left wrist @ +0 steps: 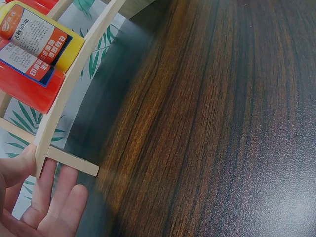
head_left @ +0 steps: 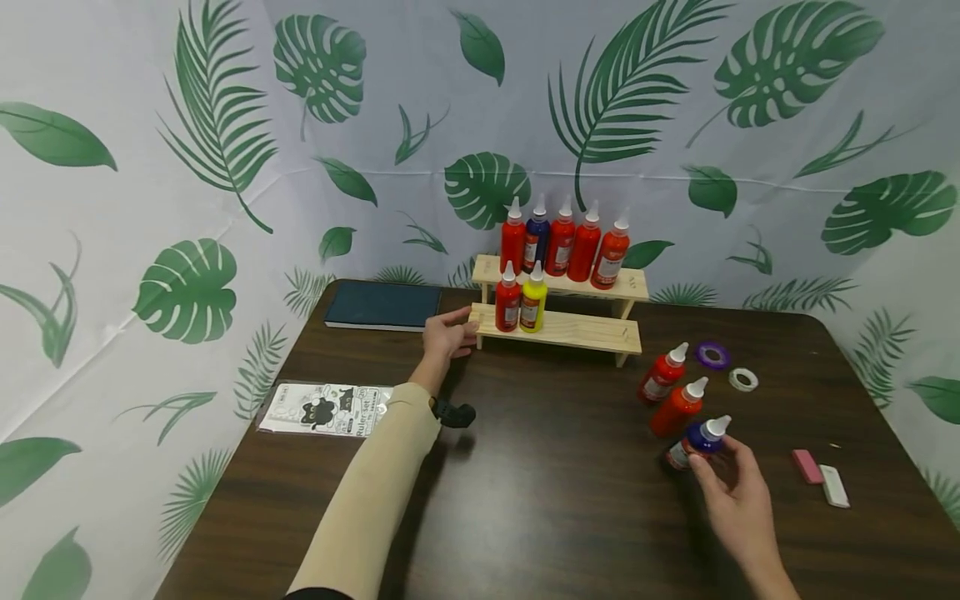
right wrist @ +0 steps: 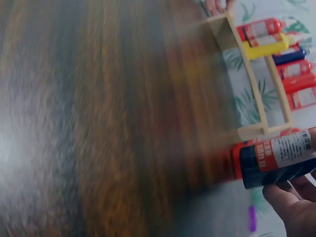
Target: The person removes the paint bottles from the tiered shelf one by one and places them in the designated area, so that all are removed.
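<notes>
My left hand [head_left: 448, 335] grips the left end of a two-tier wooden rack [head_left: 585, 331], thumb on top and fingers under the board in the left wrist view. My right hand [head_left: 738, 504] holds a dark blue ink bottle [head_left: 697, 443] with a white nozzle, thumb and fingers round its side. Just behind it, two red ink bottles [head_left: 663, 377] stand on the table, right of the rack. A red bottle [head_left: 507, 304] and a yellow bottle [head_left: 533, 304] stand at the left of the lower tier. Several red bottles [head_left: 584, 250] and one dark blue bottle [head_left: 536, 233] line the upper tier.
A dark notebook [head_left: 384, 304] lies behind my left hand, and a ruler set [head_left: 322, 408] lies at the table's left. At the right are a purple tape roll [head_left: 712, 356], a white tape roll [head_left: 743, 380], a pink eraser [head_left: 807, 467] and a white block [head_left: 834, 486].
</notes>
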The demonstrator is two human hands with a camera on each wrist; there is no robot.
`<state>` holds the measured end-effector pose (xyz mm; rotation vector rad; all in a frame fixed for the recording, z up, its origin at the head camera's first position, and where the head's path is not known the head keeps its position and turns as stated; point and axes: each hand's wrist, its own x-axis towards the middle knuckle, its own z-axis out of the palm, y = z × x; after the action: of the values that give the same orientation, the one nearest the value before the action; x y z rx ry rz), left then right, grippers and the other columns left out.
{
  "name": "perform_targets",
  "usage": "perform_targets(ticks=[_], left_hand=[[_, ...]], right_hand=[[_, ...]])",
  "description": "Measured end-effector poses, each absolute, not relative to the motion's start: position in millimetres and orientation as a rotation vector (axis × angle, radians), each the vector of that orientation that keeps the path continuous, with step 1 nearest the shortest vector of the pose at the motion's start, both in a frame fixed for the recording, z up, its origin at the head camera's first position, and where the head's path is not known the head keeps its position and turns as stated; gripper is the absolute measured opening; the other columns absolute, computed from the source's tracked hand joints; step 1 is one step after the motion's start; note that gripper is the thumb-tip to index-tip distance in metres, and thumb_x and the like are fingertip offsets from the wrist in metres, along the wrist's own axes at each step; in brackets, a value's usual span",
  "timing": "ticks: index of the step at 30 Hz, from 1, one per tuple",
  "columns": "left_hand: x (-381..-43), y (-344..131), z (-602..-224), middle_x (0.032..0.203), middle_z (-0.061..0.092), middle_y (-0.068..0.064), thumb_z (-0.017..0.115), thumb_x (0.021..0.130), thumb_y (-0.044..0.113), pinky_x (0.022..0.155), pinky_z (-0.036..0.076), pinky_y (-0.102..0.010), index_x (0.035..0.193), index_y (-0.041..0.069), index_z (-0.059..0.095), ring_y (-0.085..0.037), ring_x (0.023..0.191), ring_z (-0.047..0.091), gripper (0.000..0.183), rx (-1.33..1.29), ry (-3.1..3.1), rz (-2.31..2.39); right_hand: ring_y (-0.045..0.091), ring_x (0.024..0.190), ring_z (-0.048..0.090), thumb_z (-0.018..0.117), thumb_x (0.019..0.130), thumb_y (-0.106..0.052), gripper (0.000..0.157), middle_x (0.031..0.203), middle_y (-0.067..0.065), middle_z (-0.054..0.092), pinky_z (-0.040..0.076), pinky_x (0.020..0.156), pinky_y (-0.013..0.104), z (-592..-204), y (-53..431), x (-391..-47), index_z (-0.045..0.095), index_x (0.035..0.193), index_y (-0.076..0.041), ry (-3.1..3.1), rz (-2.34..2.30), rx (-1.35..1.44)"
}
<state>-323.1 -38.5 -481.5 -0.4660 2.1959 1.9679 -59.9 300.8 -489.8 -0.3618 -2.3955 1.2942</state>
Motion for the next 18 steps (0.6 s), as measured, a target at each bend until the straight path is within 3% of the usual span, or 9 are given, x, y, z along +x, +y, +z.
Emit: perform_targets(ticks=[3,4,7,10,18], left_hand=[[-322.9,-38.8,-482.1,0.105,0.071,-0.01,0.073,0.086,0.016,0.068,0.059,-0.035,0.12,0.022,0.07,-0.021,0.08,0.072,0.035,-0.461,2.194,1.965],[-323.0,-38.6,-482.3,0.105,0.071,-0.01,0.073,0.086,0.016,0.068,0.059,-0.035,0.119,0.022,0.07,-0.021,0.08,0.072,0.034,-0.463,2.191,1.965],[-323.8,-37.3,-483.1,0.104,0.071,-0.009,0.073,0.086,0.016,0.068,0.059,-0.036,0.118,0.023,0.07,-0.02,0.079,0.072,0.034,-0.474,2.193,1.966],[-324.0,-37.1,-482.6,0.101,0.072,-0.009,0.073,0.085,0.015,0.068,0.059,-0.035,0.118,0.023,0.071,-0.02,0.078,0.071,0.033,-0.491,2.2,1.964],[-324.0,-38.4,-482.1,0.099,0.072,-0.01,0.073,0.086,0.015,0.064,0.059,-0.033,0.119,0.022,0.07,-0.022,0.08,0.072,0.034,-0.471,2.205,1.959]], right_hand=[[-0.017,0.096,0.044,0.059,0.094,-0.007,0.043,0.122,0.02,0.055,0.041,0.076,-0.001,-494.7,306.7,-61.6,0.042,0.13,0.008,-2.387,1.297,-0.416],[-0.011,0.1,0.048,0.059,0.095,-0.009,0.044,0.125,0.027,0.051,0.04,0.076,-0.002,-495.5,308.3,-62.1,0.041,0.132,0.008,-2.398,1.295,-0.435],[0.018,0.113,0.056,0.057,0.096,-0.013,0.047,0.129,0.029,0.048,0.038,0.075,-0.003,-498.1,310.7,-64.4,0.039,0.134,0.007,-2.418,1.304,-0.489],[0.044,0.119,0.048,0.056,0.097,-0.016,0.048,0.132,0.028,0.047,0.036,0.075,-0.004,-498.7,310.6,-66.4,0.037,0.136,0.006,-2.421,1.332,-0.52],[0.045,0.122,0.045,0.058,0.096,-0.016,0.055,0.137,0.029,0.043,0.037,0.076,-0.003,-494.6,310.7,-68.0,0.034,0.141,0.004,-2.425,1.367,-0.523]])
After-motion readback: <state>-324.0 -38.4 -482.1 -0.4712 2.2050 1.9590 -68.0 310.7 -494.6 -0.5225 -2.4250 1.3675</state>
